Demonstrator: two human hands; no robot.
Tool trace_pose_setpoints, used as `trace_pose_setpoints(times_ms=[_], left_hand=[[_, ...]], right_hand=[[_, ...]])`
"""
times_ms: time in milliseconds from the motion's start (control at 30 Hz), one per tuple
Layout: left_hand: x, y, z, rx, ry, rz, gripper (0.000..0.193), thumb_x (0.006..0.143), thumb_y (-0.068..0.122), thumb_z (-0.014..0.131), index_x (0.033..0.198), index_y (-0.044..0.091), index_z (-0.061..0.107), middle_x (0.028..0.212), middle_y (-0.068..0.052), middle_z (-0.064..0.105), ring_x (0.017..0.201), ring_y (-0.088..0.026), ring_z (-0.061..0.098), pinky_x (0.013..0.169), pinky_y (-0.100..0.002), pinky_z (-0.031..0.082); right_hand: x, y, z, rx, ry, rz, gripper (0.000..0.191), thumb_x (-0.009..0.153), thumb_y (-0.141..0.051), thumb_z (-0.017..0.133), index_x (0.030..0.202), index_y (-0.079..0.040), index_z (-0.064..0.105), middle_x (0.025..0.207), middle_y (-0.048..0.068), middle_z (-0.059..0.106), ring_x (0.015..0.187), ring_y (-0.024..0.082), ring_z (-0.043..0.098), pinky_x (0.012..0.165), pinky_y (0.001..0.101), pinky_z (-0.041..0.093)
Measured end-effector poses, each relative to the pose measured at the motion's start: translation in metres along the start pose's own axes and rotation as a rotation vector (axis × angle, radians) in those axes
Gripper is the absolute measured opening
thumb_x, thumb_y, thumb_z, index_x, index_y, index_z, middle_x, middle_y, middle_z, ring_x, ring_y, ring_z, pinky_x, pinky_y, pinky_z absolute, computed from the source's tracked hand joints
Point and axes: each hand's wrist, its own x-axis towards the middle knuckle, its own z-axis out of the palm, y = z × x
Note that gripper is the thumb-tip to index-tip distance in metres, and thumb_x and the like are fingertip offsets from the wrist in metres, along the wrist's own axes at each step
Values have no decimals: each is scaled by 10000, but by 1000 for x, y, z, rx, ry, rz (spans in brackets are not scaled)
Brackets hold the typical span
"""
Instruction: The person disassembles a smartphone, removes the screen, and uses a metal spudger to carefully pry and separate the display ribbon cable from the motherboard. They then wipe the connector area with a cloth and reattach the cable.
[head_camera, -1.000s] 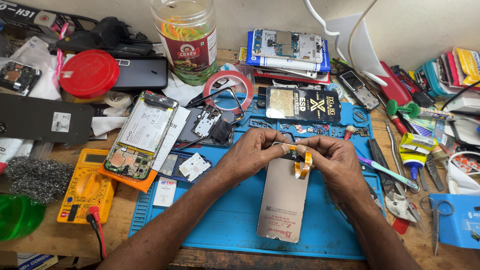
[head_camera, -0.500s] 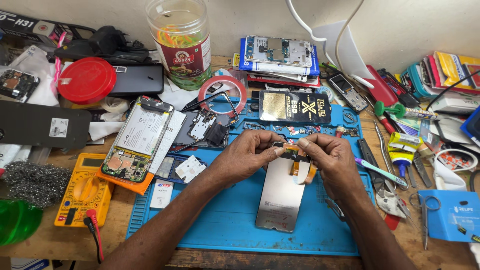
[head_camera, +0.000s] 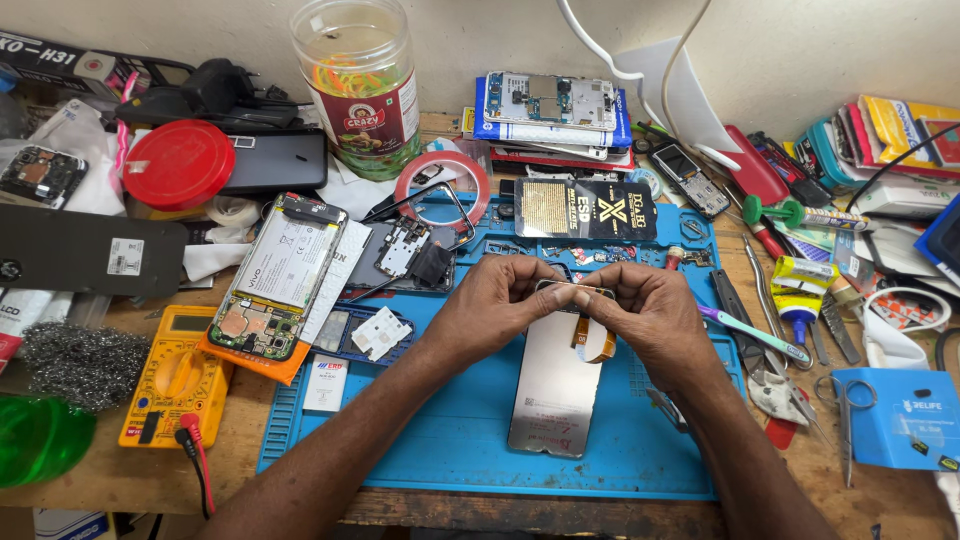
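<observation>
While the phone screen panel (head_camera: 556, 385) lies flat on the blue mat (head_camera: 450, 430), left hand (head_camera: 490, 305) and right hand (head_camera: 645, 310) pinch its top edge, orange flex cable (head_camera: 595, 340) dangling just below. Cluttered wooden bench (head_camera: 100, 460) all around, opened phone (head_camera: 280, 275) and plastic jar (head_camera: 358, 85) further back.

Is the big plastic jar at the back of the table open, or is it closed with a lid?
Open. The plastic jar stands upright with a bare rim, and a red lid lies apart, left of it.
</observation>
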Motion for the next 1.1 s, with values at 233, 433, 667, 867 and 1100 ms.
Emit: trace_pose_setpoints(times_ms=[233, 433, 667, 867, 1100], left_hand=[[-1, 4, -3, -23, 16, 18, 287, 942, 273, 727, 1053, 8, 741, 757, -8, 718, 633, -18, 599, 523, -202, 460], [-3, 9, -6, -51, -14, 57, 251, 953, 235, 719, 1058, 9, 746, 740, 27, 681, 624, 1, 545, 518, -189, 417], [-3, 12, -5, 25, 20, 53, 241, 956, 229, 736, 1054, 12, 770, 682, 20, 629, 592, -5, 478, 499, -197, 370], [-5, 14, -6, -10, 12, 64, 241, 954, 229, 726, 1047, 8, 751, 732, 26, 684, 629, -1, 550, 528, -190, 444], [-4, 15, -4, 31, 24, 42, 244, 938, 234, 739, 1045, 14, 755, 715, 13, 684, 610, -7, 554, 512, -194, 442]], right_hand=[[-3, -5, -5, -34, -53, -35, 284, 909, -123, 709, 1136, 36, 773, 889, 119, 794, 713, 117, 696, 613, 274, 549], [-5, -5, -10, 103, -51, -84, 297, 932, -84, 608, 1152, 58, 748, 956, 146, 797, 805, 144, 746, 757, 290, 611], [-4, -3, -10, 64, -53, -108, 277, 924, -83, 659, 1146, 53, 754, 974, 140, 803, 834, 155, 749, 788, 305, 621], [-7, -7, -9, -19, -30, -103, 286, 900, -79, 700, 1163, 18, 758, 983, 139, 822, 858, 148, 773, 794, 301, 630], [-7, -6, -9, -18, -21, -97, 300, 887, -53, 694, 1170, 26, 753, 987, 150, 820, 848, 167, 776, 786, 319, 639]])
